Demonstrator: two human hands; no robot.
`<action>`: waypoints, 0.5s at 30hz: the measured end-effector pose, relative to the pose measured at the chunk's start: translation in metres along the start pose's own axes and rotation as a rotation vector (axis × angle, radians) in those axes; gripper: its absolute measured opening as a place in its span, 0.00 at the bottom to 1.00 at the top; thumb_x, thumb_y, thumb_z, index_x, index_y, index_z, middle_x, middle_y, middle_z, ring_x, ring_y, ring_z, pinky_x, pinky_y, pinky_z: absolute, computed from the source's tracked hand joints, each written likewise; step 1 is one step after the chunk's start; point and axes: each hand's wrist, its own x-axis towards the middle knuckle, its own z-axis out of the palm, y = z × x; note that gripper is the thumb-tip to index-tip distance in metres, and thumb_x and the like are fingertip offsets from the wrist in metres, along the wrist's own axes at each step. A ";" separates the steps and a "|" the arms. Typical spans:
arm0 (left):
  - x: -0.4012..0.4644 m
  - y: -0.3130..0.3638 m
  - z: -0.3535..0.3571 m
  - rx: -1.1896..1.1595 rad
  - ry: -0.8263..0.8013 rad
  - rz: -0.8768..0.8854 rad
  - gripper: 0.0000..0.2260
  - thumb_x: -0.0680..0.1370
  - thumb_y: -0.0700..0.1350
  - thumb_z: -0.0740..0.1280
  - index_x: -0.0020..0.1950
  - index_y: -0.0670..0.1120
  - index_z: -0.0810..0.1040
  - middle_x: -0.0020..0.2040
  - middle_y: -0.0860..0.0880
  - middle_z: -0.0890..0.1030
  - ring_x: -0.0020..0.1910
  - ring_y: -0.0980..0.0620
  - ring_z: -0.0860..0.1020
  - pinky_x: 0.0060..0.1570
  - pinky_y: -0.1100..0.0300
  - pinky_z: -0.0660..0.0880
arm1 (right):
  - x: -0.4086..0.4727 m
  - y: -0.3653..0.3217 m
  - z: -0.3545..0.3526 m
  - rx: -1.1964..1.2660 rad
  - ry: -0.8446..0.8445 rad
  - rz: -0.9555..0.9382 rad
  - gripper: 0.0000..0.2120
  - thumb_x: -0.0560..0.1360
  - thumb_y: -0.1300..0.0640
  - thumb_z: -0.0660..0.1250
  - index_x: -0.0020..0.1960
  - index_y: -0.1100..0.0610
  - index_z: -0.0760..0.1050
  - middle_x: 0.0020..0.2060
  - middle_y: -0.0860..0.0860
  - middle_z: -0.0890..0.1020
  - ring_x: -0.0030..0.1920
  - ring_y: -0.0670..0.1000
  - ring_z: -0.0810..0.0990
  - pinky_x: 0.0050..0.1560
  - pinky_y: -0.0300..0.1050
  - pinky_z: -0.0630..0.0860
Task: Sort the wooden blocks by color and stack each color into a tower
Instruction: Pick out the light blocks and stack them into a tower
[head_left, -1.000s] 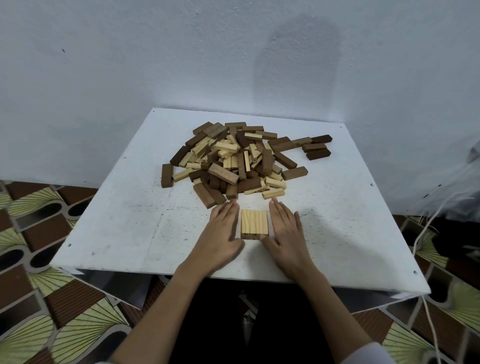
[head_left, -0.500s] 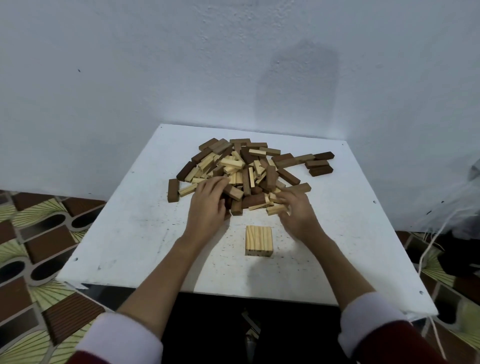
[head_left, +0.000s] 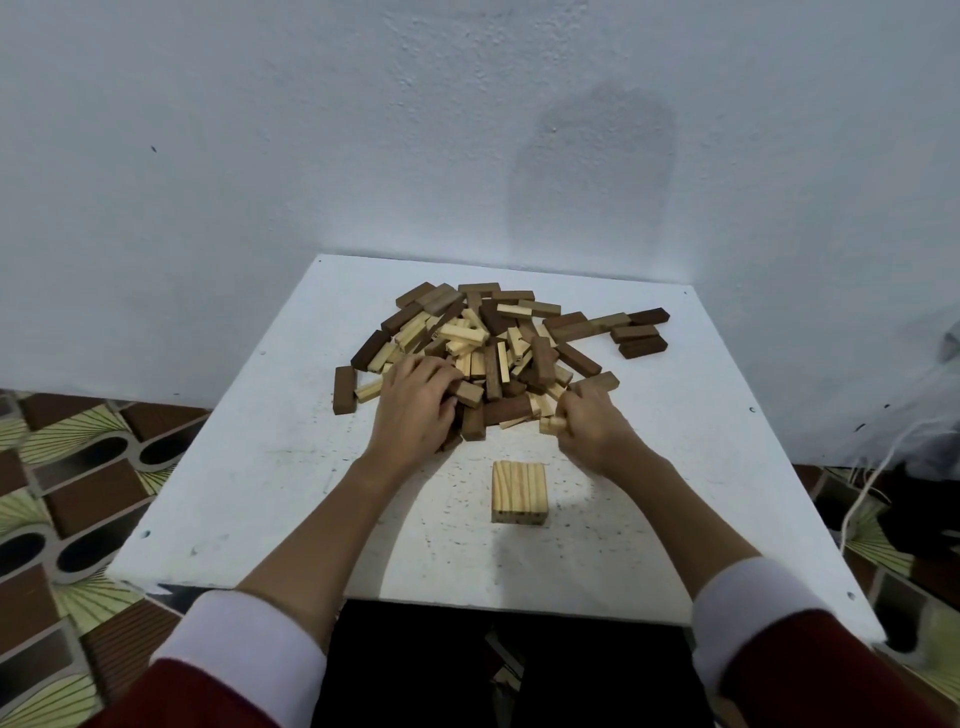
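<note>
Blocks of dark and pale wood lie heaped (head_left: 493, 348) mid-table. At the heap's near left edge the left hand (head_left: 415, 410) curls over dark blocks; whether it grips one I cannot tell. Just nearer, between the wrists, sits the pale layer (head_left: 519, 491), long axes running away from the person. The right hand (head_left: 587, 426), closer to it, pinches a pale block (head_left: 551, 423).
</note>
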 end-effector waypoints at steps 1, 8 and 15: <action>0.000 -0.001 -0.001 0.014 0.016 -0.029 0.11 0.71 0.37 0.71 0.54 0.42 0.80 0.52 0.45 0.80 0.56 0.41 0.74 0.54 0.46 0.70 | 0.000 0.000 -0.001 0.020 -0.028 0.009 0.10 0.75 0.63 0.62 0.55 0.62 0.71 0.61 0.59 0.68 0.59 0.55 0.67 0.53 0.43 0.68; -0.004 -0.009 -0.005 0.051 0.095 -0.246 0.10 0.72 0.41 0.71 0.53 0.41 0.79 0.52 0.42 0.79 0.54 0.40 0.74 0.48 0.48 0.70 | 0.003 -0.003 -0.004 0.322 0.015 0.051 0.13 0.78 0.68 0.56 0.61 0.61 0.62 0.48 0.55 0.69 0.45 0.49 0.68 0.37 0.33 0.64; -0.009 -0.016 -0.009 0.030 0.139 -0.429 0.10 0.74 0.41 0.69 0.54 0.40 0.79 0.52 0.41 0.79 0.54 0.40 0.73 0.48 0.48 0.68 | 0.007 -0.004 -0.005 0.425 0.060 0.038 0.11 0.76 0.61 0.63 0.58 0.57 0.67 0.43 0.52 0.77 0.42 0.50 0.76 0.40 0.43 0.74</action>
